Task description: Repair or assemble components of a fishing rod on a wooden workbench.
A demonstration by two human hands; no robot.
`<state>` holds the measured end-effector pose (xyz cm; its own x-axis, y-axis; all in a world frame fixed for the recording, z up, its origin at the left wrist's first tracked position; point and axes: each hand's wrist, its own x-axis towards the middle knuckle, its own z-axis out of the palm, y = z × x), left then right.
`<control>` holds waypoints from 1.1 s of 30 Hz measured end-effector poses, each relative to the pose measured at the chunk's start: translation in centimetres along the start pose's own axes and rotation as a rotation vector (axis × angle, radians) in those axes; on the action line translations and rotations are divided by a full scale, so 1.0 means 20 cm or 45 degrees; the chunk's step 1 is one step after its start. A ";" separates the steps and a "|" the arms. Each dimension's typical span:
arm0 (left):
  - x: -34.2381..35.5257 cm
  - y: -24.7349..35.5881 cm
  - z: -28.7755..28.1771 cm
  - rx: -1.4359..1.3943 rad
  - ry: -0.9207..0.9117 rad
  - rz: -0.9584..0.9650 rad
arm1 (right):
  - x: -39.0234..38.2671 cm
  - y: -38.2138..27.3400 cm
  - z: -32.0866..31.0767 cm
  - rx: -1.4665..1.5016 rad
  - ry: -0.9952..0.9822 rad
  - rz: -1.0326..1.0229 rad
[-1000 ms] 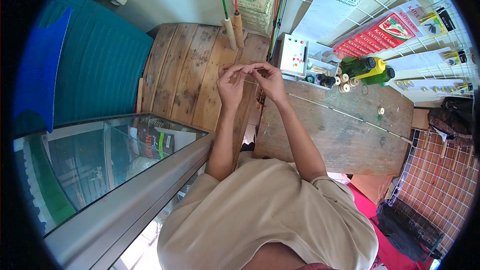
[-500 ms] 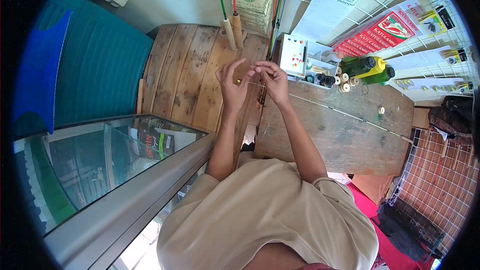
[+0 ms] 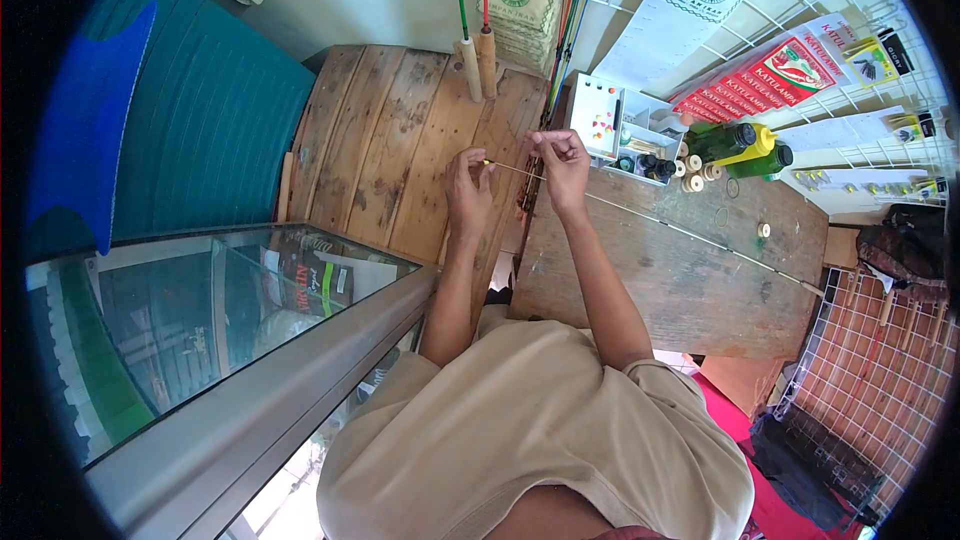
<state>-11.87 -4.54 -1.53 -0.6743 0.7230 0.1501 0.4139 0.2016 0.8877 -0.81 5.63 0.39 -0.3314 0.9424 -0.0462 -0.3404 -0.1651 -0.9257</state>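
Observation:
My left hand (image 3: 468, 198) has its fingers curled at the upper end of a long thin rod (image 3: 681, 225), where a small yellow piece (image 3: 486, 162) shows. The rod slants down to the right across the worn tabletop, its handle at the far right. My right hand (image 3: 562, 172) is raised just above the rod, apart from my left, with thumb and index finger pinched together; whatever they hold is too fine to make out.
Wooden planks (image 3: 380, 140) lie beyond my left hand, with upright rods (image 3: 468, 70) behind. A white organiser box (image 3: 595, 115), bottles (image 3: 720, 142) and several wooden spools (image 3: 692, 180) occupy the bench's back. A glass cabinet (image 3: 170, 320) borders the left, wire grids the right.
My hands, touching a second ago, have separated: the left has moved down, the right slightly rightward. The small yellow piece, hidden at first, now shows at my left fingertips.

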 end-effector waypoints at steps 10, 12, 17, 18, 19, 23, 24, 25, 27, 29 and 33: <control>0.00 0.05 -0.02 0.107 -0.022 0.069 | 0.00 0.04 -0.04 -0.049 0.052 0.001; 0.00 0.07 -0.01 -0.072 0.022 0.062 | 0.00 0.04 -0.05 -0.064 0.054 -0.004; 0.03 0.06 -0.01 -0.117 0.056 -0.019 | 0.00 0.01 -0.06 -0.066 0.014 -0.066; 0.04 0.05 -0.01 -0.179 0.081 -0.046 | -0.01 0.00 -0.06 -0.065 0.011 -0.065; 0.05 0.05 -0.01 -0.181 0.077 -0.046 | -0.01 -0.01 -0.06 -0.082 0.028 -0.031; 0.07 0.06 0.00 -0.138 0.020 -0.033 | -0.01 -0.06 -0.06 -0.196 0.028 -0.032; 0.07 0.06 0.00 -0.189 0.042 -0.014 | -0.01 -0.07 -0.06 -0.196 0.028 -0.033; 0.07 0.06 0.00 -0.190 0.040 -0.014 | -0.01 -0.08 -0.04 -0.171 0.045 -0.026; 0.08 0.06 0.01 -0.157 0.080 -0.014 | 0.00 -0.11 -0.03 -0.146 0.063 -0.019; 0.08 0.01 0.01 -0.195 0.094 -0.027 | 0.00 -0.13 -0.01 -0.232 0.094 0.060; 0.08 0.00 0.04 -0.294 0.079 -0.077 | 0.04 -0.10 -0.04 -0.118 0.084 0.020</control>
<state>-12.46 -2.94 -1.58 -0.7330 0.6706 0.1138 0.2254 0.0816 0.9709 0.23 6.94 1.83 -0.2764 0.9575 -0.0830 -0.2517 -0.1555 -0.9552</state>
